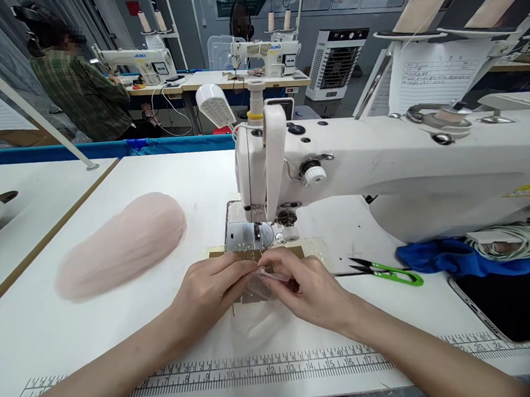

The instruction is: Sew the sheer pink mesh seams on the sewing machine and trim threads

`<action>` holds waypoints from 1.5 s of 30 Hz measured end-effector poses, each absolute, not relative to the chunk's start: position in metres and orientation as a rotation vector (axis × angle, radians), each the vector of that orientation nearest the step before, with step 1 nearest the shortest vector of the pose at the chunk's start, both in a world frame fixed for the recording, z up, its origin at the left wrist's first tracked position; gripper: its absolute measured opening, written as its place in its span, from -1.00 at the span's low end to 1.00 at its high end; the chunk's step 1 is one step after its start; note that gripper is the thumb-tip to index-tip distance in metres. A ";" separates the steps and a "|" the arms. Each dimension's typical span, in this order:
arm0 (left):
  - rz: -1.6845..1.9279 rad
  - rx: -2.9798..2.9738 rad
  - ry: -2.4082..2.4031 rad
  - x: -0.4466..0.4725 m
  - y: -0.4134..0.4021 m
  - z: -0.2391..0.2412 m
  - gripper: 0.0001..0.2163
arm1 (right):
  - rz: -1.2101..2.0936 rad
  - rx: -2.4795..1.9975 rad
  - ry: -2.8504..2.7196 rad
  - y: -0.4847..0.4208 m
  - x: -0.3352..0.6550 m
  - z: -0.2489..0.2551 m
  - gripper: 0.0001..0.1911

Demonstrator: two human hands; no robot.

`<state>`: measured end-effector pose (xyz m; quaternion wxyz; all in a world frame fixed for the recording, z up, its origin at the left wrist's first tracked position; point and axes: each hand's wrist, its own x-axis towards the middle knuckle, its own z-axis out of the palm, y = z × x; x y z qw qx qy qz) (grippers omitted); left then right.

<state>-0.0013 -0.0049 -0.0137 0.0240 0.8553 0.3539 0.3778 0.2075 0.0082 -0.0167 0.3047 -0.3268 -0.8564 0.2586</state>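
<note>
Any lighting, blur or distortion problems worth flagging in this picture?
Head view: bright light on the white tabletop; head view: wide-angle stretch, thread cones leaning at upper right; head view: sheer fabric between the hands looks washed out, its edges hard to trace.

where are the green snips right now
In the head view, the green snips lie on the white table, to the right of the right hand, close to the blue cloth.

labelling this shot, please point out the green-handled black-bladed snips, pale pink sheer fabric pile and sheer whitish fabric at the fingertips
Green-handled black-bladed snips point(411, 277): head view, green handle
Pale pink sheer fabric pile point(125, 246): head view, its middle
Sheer whitish fabric point(271, 274): head view, upper part
</note>
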 end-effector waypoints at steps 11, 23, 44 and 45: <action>1.149 2.699 1.115 0.000 -0.005 -0.010 -0.95 | 0.551 -0.824 -2.213 0.008 0.208 -0.019 -0.85; 0.798 2.056 1.171 0.003 -0.013 0.002 -0.90 | 0.570 -0.676 -2.230 0.005 0.216 0.001 -0.88; 0.802 3.148 1.245 0.008 -0.014 -0.020 -0.78 | 0.340 -1.255 -2.409 0.029 0.198 -0.020 -0.80; 0.774 3.184 1.235 0.009 -0.016 -0.020 -0.74 | 0.300 -1.248 -2.423 0.030 0.198 -0.020 -0.78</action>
